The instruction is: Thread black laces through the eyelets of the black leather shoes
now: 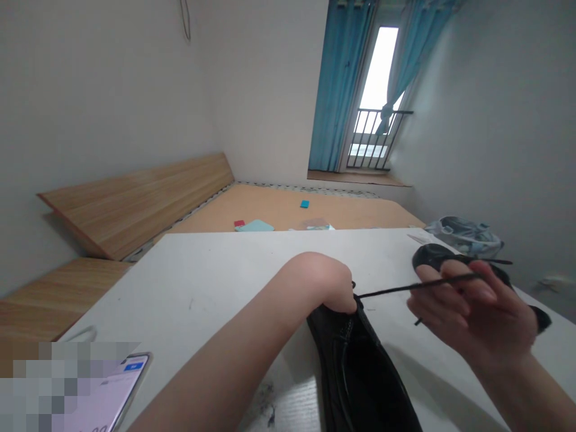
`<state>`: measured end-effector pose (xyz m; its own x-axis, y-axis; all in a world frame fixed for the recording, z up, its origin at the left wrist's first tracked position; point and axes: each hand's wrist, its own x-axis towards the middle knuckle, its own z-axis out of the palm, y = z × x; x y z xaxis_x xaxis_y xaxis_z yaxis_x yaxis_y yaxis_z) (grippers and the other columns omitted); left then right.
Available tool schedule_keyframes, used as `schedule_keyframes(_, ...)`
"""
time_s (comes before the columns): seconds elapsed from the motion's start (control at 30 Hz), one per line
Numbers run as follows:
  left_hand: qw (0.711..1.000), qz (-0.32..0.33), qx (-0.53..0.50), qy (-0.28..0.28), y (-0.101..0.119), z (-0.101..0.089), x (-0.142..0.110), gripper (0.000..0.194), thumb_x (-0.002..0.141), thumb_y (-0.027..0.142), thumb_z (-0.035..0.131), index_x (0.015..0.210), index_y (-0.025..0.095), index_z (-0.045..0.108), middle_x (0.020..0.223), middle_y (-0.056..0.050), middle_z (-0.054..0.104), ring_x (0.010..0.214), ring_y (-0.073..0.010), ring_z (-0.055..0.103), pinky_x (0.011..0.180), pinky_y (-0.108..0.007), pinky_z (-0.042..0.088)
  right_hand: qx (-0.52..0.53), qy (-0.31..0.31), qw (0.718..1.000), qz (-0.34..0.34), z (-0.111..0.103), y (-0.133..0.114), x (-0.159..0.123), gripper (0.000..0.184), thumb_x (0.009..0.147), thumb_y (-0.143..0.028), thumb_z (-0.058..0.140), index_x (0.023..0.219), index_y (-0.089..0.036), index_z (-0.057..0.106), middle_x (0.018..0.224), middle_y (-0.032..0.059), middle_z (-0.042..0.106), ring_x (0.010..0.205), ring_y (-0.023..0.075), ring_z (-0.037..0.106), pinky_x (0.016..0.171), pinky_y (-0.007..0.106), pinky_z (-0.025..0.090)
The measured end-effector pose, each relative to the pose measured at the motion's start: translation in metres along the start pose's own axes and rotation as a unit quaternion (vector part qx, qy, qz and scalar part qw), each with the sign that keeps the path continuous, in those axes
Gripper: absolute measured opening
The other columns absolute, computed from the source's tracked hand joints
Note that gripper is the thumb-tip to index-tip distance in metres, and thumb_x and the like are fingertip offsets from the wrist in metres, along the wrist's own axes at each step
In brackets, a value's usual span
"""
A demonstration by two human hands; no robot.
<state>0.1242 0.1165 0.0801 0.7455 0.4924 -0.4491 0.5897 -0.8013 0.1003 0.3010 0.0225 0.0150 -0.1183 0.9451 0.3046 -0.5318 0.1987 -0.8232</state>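
A black shoe (360,372) lies on the white table with its opening toward me. My left hand (328,282) bends over the lacing area of this shoe and touches it there; its fingers are hidden behind the hand and wrist. From the lacing, a thin black shoelace (387,292) runs taut to the right. My right hand (477,312), palm up with curled fingers, grips that shoelace, and a short end hangs below the fingers. Behind my right hand is a second black shoe (434,255), partly covered by it.
On the white table (216,288), a phone (130,384) with a lit screen lies at the lower left. Beyond the table is a tan bed surface (270,201) with small blue, red and pale green items. A bundled patterned cloth item (465,234) sits past the right edge.
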Motion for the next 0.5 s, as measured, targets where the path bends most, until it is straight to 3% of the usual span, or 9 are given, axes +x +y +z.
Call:
schedule_keyframes(0.1,0.999,0.032,-0.008,-0.001,-0.004,-0.001,0.001,0.04,0.078,0.044,0.047,0.096,0.015,0.067,0.085,-0.008,0.069,0.066,-0.0195,0.058,0.057,-0.029,0.041,-0.122,-0.187,0.97,0.094,0.001,0.005,-0.004,0.043,0.086,-0.045,0.05,0.052,-0.022,0.061,0.053,0.0008,0.042,0.044,0.0108,0.038,0.043,0.027,0.028)
schedule_keyframes(0.17,0.998,0.057,-0.019,0.001,-0.008,-0.002,0.001,0.04,0.08,0.046,0.046,0.093,0.014,0.067,0.087,-0.007,0.069,0.067,-0.0181,0.058,0.057,-0.028,0.04,-0.196,-0.215,0.948,0.127,0.001,0.008,-0.004,0.038,0.084,-0.045,0.055,0.059,-0.02,0.069,0.055,0.0033,0.049,0.05,0.0127,0.047,0.047,0.027,0.033)
schedule_keyframes(0.3,0.994,0.089,-0.054,0.02,-0.015,-0.004,0.003,0.038,0.081,0.047,0.045,0.091,0.016,0.066,0.088,-0.005,0.067,0.073,-0.0162,0.057,0.059,-0.025,0.039,-0.14,-0.152,0.97,0.126,-0.001,0.016,0.002,0.031,0.083,-0.041,0.058,0.065,-0.019,0.069,0.06,0.0025,0.052,0.045,0.0111,0.048,0.042,0.024,0.032)
schedule_keyframes(0.37,0.992,0.088,-0.086,0.038,-0.017,-0.005,0.004,0.037,0.08,0.048,0.046,0.088,0.017,0.064,0.086,-0.003,0.066,0.072,-0.0154,0.055,0.058,-0.024,0.038,-0.134,-0.079,0.981,0.116,-0.002,0.02,0.006,0.03,0.083,-0.042,0.057,0.064,-0.019,0.064,0.057,-0.0003,0.048,0.042,0.0097,0.043,0.039,0.023,0.029)
schedule_keyframes(0.43,0.98,0.094,-0.164,0.068,-0.018,-0.008,0.004,0.035,0.08,0.049,0.044,0.082,0.018,0.061,0.084,-0.002,0.063,0.071,-0.014,0.054,0.057,-0.023,0.038,-0.222,0.017,0.971,0.09,-0.002,0.024,0.012,0.027,0.084,-0.04,0.057,0.068,-0.019,0.06,0.056,-0.0026,0.045,0.046,0.0096,0.039,0.043,0.022,0.029)
schedule_keyframes(0.5,0.948,0.13,-0.272,0.101,-0.018,-0.01,0.0,0.035,0.083,0.048,0.04,0.077,0.018,0.057,0.082,-0.001,0.062,0.072,-0.0128,0.055,0.059,-0.022,0.04,-0.338,0.064,0.935,0.081,-0.001,0.029,0.016,0.024,0.085,-0.04,0.057,0.075,-0.019,0.06,0.06,-0.0028,0.045,0.054,0.0109,0.038,0.049,0.023,0.031)
